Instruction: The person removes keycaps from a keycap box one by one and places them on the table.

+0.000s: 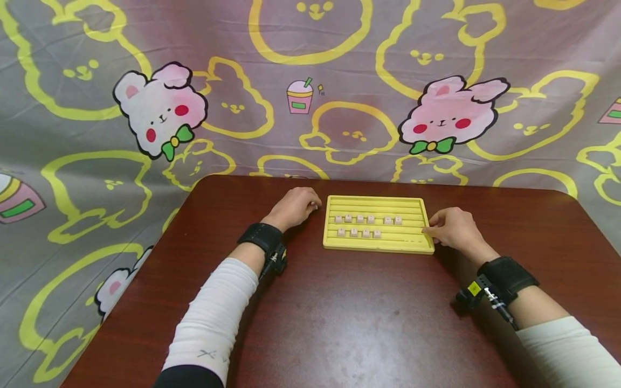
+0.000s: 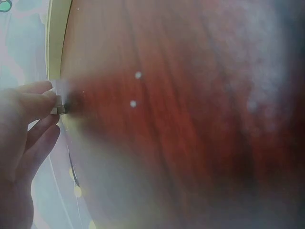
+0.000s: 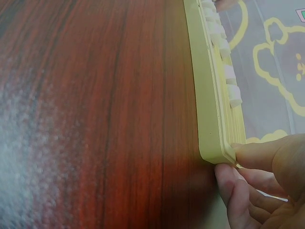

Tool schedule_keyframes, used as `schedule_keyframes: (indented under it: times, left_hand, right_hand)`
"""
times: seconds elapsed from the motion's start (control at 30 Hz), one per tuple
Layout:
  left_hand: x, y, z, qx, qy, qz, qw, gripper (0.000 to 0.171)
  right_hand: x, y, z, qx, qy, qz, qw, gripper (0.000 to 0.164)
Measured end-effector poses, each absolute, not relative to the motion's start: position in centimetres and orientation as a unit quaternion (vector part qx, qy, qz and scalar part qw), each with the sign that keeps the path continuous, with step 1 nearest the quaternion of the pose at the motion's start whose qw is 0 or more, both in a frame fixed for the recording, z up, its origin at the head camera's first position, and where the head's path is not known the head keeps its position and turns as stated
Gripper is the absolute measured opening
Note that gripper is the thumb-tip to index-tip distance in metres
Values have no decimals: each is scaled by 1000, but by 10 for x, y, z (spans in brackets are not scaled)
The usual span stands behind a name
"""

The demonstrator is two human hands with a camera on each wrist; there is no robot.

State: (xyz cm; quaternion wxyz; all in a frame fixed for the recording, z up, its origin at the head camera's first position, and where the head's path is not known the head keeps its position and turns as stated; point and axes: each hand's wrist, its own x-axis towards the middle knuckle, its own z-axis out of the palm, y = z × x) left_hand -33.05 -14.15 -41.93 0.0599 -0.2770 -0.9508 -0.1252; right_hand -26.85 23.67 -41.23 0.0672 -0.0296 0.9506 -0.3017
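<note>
A shallow yellow ridged tray (image 1: 379, 243) lies near the back of the table. Small off-white keycaps (image 1: 359, 219) with dark marks sit in two of its rows. My right hand (image 1: 455, 229) pinches the tray's right edge near the front corner, thumb on top. The same grip shows in the right wrist view, with the fingers (image 3: 227, 179) below the rim. Just left of the tray is my left hand (image 1: 295, 207). In the left wrist view, its thumb and fingertips pinch a small pale keycap (image 2: 60, 109), partly hidden by the fingers.
The dark red-brown wooden table (image 1: 349, 318) extends in front of the tray and to both sides. A patterned cloth (image 1: 349, 81) hangs behind the table's back edge and down its left side.
</note>
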Motion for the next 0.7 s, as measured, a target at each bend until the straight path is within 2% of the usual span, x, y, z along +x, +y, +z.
schedule_keyframes:
  times: [0.7]
  left_hand:
    - [-332,-143,-422,-283,-950,-116,63,18]
  right_hand:
    - [-269,238,-412,-34,950,-304,67,32]
